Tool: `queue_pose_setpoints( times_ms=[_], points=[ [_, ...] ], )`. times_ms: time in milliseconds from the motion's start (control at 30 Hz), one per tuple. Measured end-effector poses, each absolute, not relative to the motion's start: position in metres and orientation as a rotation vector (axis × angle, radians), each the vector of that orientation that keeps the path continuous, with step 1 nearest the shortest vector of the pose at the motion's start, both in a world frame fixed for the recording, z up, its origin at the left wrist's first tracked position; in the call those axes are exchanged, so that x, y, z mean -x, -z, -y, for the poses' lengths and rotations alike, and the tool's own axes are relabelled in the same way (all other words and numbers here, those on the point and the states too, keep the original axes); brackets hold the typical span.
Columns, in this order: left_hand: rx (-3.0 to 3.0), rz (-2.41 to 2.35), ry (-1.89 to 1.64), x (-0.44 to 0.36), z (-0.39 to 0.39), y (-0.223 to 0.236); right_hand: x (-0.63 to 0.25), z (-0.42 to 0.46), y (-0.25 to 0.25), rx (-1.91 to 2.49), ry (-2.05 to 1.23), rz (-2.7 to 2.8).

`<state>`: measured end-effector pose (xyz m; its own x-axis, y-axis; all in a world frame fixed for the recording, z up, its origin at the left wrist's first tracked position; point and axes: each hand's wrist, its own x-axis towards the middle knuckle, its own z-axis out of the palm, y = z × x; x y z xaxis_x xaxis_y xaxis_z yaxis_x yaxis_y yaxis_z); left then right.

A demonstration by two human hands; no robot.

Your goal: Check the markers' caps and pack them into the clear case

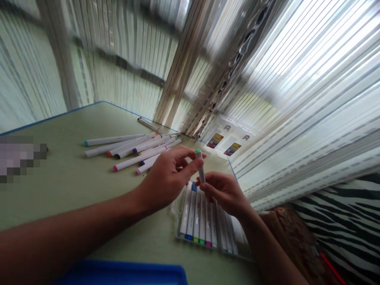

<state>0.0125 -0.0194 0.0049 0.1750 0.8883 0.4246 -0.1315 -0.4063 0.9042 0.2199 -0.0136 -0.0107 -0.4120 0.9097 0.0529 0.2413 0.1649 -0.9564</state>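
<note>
Both hands hold one white marker (200, 166) with a green end, tilted almost upright above an open marker case. Near the green end, my left hand (172, 170) pinches it between thumb and fingers. Lower down the barrel, my right hand (224, 192) grips it with thumb and fingertips. Beneath the hands lies the clear case (204, 244), with several white markers (197, 221) side by side in it, their ends blue, green and pink. My right hand covers part of that row. Left of my hands, a loose pile of white markers (133, 148) with differently coloured ends rests on the table.
The pale green table (74, 190) has a blue edge. A clear plastic lid with labels (227, 140) stands by the curtain (267, 118). A blue tray (127, 273) sits at the near edge. At the right are zebra-striped fabric (350, 209) and a brown patterned item (293, 229).
</note>
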Motion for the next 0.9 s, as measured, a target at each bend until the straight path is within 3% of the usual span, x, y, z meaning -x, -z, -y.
queue_pose_setpoints(
  times_ms=[300, 900],
  points=[
    [-2.061, -0.666, -1.57, -0.012, 0.036, 0.003, -0.221, 0.015, 0.009, 1.154, -0.967, 1.828],
    [-2.277, -0.524, -1.586, -0.009, 0.039, 0.004, -0.218, 0.017, 0.002, 1.104, -0.92, 1.89]
  ],
)
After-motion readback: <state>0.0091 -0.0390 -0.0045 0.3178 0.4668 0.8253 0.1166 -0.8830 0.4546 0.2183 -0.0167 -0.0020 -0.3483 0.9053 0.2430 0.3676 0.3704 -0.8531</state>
